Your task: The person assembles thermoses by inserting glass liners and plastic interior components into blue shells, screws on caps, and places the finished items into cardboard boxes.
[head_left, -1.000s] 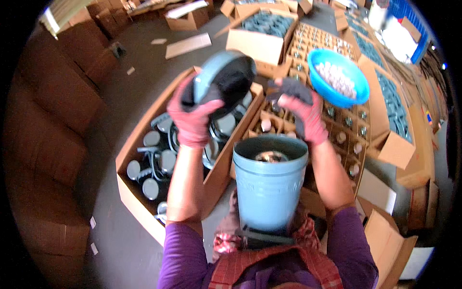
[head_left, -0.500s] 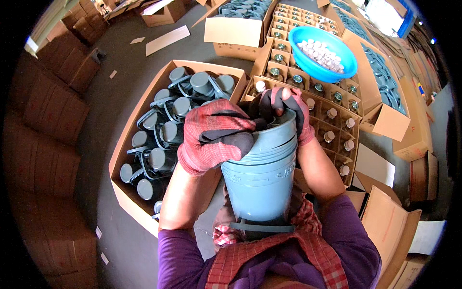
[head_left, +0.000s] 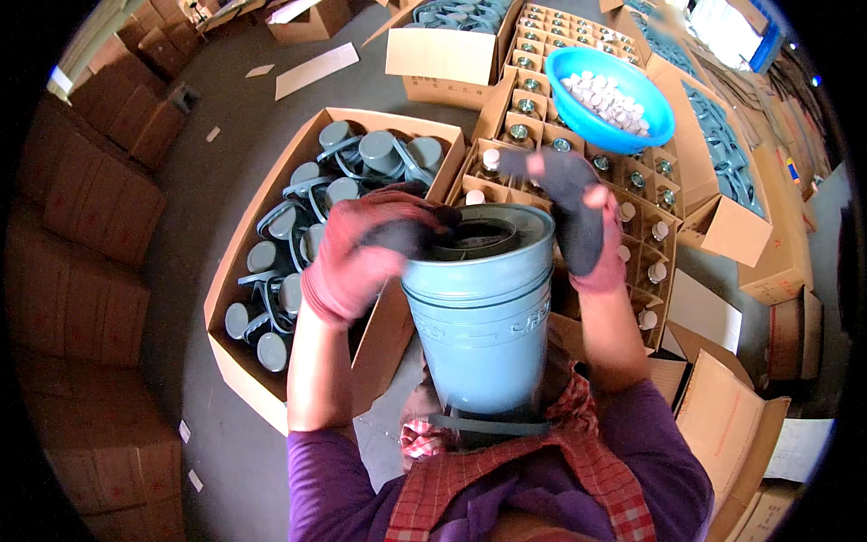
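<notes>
A blue-grey tapered plastic bucket (head_left: 479, 334) with raised lettering stands upright in front of my body. Its top is ringed around a dark round opening (head_left: 474, 237). At the left of the rim is my left hand (head_left: 361, 253) in a red and black glove, smeared by motion, its fingertips over the top near the opening. Beyond the right of the rim, my right hand (head_left: 582, 212), gloved alike with bare fingertips, is raised off the bucket. Its fingers stretch leftward, apart from the thumb, near a white-capped bottle (head_left: 490, 160); nothing shows in it.
Left stands a carton (head_left: 262, 402) of grey-lidded containers with handles (head_left: 271, 352). Divided cartons of bottles (head_left: 519, 135) lie ahead and right, with a blue basin (head_left: 664, 122) of white caps on top. Cartons of blue-grey parts (head_left: 722, 163) line the right; stacked boxes (head_left: 81, 289) stand far left.
Both hands were pressed on the bucket's top. My right hand has come off it, up and to the right; my left hand has shifted left, and the dark opening now shows.
</notes>
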Available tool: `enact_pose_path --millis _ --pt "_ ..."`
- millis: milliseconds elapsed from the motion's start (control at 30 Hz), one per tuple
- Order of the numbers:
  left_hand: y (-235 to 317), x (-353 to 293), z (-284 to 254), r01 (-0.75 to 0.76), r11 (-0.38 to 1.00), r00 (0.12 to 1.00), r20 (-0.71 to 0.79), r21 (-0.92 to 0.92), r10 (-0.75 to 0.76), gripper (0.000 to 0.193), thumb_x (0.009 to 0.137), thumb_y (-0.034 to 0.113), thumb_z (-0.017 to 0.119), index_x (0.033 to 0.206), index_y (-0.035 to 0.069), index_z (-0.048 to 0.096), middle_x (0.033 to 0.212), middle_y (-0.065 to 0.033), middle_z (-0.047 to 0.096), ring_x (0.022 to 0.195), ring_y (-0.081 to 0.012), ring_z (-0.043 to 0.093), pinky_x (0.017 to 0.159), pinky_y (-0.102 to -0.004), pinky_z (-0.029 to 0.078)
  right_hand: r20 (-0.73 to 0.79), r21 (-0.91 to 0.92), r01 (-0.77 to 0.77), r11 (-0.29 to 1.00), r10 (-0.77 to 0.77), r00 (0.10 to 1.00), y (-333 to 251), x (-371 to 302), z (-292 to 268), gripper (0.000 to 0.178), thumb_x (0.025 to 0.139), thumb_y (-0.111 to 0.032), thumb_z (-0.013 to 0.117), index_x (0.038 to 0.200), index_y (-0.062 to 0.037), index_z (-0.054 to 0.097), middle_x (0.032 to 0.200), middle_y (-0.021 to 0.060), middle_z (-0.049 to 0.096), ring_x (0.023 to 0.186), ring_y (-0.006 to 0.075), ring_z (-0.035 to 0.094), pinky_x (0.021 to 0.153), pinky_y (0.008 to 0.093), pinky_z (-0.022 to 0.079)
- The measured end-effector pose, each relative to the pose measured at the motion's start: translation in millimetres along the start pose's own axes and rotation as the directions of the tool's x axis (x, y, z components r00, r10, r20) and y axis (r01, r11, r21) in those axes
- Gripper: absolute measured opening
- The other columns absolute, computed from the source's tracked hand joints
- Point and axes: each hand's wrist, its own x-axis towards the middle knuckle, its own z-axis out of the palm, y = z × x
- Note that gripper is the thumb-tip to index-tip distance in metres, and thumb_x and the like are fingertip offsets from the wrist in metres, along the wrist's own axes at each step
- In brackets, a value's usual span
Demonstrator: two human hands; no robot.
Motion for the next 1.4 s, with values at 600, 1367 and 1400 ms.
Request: enact_pose_path --millis 600,1367,1400 --pt "-6 -12 24 -0.245 0.965 0.951 -0.168 0.095 0.258 0.048 0.075 0.047 0.063 0.093 0.002 0.064 0.092 -0.0133 0.064 0.09 -0.0296 0.061 0.082 -0.0385 0.046 0.06 -0.051 -0.028 0.998 0.031 0.998 3 -20 6 0.088 0.078 -0.072 0.039 0.127 0.0004 0.045 0.096 0.0181 0.063 0.089 0.0262 0.06 0.089 0.04 0.042" --pt "-39 -30 21 -0.193 0.97 0.962 -0.224 -0.149 0.157 0.039 0.074 0.038 0.065 0.091 0.003 0.066 0.099 -0.015 0.062 0.091 -0.0298 0.058 0.085 -0.0363 0.043 0.116 0.104 0.051 0.993 -0.063 0.991 13 -19 -14 0.079 0.082 -0.062 0.041 0.128 0.0018 0.042 0.089 0.0187 0.063 0.083 0.026 0.061 0.086 0.0369 0.045" --pt "-27 -25 18 -0.178 0.973 0.976 -0.152 -0.148 0.155 0.04 0.073 0.039 0.064 0.09 0.002 0.066 0.098 -0.0161 0.062 0.091 -0.0303 0.057 0.084 -0.0362 0.043 0.147 0.101 0.177 0.979 -0.191 0.971 2 -19 -15 0.072 0.086 -0.056 0.039 0.126 0.0035 0.045 0.08 0.0186 0.065 0.079 0.0261 0.062 0.085 0.0369 0.046"
